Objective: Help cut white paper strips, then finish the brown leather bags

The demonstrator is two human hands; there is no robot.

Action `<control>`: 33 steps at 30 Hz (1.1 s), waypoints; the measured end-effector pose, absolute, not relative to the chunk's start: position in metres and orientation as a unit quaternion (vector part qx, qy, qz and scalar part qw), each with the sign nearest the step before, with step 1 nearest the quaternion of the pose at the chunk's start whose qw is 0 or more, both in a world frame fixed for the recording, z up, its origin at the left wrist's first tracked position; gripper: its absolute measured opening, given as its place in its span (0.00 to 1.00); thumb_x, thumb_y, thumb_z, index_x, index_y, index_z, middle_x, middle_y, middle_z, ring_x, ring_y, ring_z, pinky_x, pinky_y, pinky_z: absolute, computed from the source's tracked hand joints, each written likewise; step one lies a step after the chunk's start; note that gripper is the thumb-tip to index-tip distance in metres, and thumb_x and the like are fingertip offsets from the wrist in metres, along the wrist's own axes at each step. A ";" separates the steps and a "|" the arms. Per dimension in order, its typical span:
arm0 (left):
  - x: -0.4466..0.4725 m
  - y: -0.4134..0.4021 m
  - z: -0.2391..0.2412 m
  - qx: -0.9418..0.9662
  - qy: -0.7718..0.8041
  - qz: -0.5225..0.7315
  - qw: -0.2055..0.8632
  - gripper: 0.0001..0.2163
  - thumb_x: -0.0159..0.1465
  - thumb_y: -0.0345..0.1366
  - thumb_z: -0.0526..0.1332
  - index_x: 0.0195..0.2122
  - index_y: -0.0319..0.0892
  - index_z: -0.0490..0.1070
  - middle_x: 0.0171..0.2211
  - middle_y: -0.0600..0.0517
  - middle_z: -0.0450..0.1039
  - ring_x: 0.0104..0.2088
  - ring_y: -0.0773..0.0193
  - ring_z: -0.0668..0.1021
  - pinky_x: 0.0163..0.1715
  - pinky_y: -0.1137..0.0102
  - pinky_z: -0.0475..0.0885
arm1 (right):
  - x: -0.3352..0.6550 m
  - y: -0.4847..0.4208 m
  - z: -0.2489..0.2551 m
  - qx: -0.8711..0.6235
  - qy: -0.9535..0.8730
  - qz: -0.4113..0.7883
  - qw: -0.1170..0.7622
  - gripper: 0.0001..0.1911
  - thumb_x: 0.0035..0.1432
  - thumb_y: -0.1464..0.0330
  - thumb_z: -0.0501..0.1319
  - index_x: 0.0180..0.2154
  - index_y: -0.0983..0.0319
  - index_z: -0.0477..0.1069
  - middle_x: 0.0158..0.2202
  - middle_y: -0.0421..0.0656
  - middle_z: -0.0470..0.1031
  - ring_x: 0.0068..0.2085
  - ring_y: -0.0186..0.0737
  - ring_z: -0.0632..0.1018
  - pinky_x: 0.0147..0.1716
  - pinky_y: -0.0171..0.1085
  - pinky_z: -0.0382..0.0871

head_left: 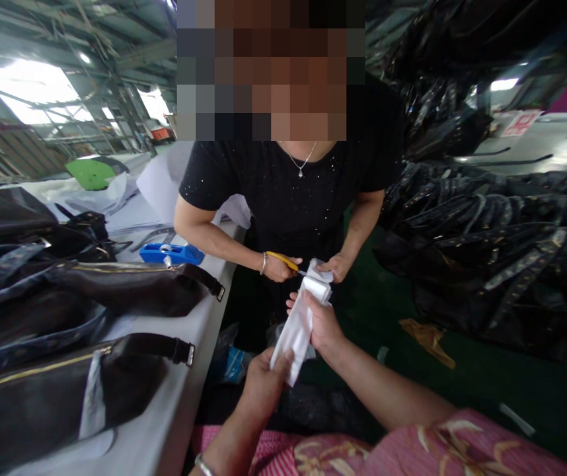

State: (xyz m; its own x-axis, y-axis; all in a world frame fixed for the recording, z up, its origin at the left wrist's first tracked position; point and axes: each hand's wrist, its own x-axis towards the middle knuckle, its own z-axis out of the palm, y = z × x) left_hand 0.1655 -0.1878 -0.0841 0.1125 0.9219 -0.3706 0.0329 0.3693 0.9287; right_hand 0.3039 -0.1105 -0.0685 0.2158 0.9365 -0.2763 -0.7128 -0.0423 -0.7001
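A folded white strip (pixel 293 337), thin and soft-looking, slants between me and a co-worker. My left hand (pixel 266 378) pinches its near end, thumb on top. Farther up, my right hand (pixel 324 322) is closed around the strip, with fingertips showing on its far side. At the far end, a co-worker's hand (pixel 337 266) grips white material that meets the strip. In the co-worker's other hand (pixel 281 270) is a yellow-handled cutting tool (pixel 283 260), its metal tip touching or very near that end. Whether it is scissors or a knife I cannot tell.
Dark bags (pixel 129 377) with straps and zips lie on the white table (pixel 199 337) to the left, beside a blue plastic object (pixel 172 253). More wrapped black bags (pixel 486 264) are piled on the right. A brown scrap (pixel 429 340) lies on the dark floor.
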 end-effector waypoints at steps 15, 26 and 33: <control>0.164 -0.186 -0.088 0.439 0.558 0.361 0.605 0.23 0.53 0.57 0.65 0.28 0.37 0.71 0.19 0.52 0.70 0.19 0.67 0.69 0.20 0.74 0.63 | 0.303 -0.107 -0.070 -0.390 -0.147 0.612 0.672 0.16 0.51 0.63 0.69 0.40 0.65 0.75 0.37 0.49 0.82 0.36 0.47 0.83 0.36 0.44 0.80; 0.163 -0.187 -0.087 0.424 0.557 0.361 0.616 0.24 0.52 0.57 0.66 0.28 0.38 0.72 0.19 0.53 0.69 0.19 0.68 0.69 0.20 0.74 0.63 | 0.300 -0.106 -0.069 -0.395 -0.145 0.611 0.671 0.15 0.51 0.63 0.69 0.39 0.66 0.75 0.36 0.49 0.82 0.36 0.47 0.83 0.36 0.43 0.80; 0.149 -0.199 -0.100 0.392 0.582 0.352 0.620 0.24 0.51 0.58 0.66 0.27 0.38 0.72 0.18 0.53 0.69 0.18 0.67 0.69 0.20 0.73 0.63 | 0.280 -0.119 -0.082 -0.406 -0.129 0.639 0.641 0.16 0.49 0.63 0.70 0.37 0.66 0.75 0.36 0.51 0.82 0.35 0.48 0.83 0.33 0.42 0.79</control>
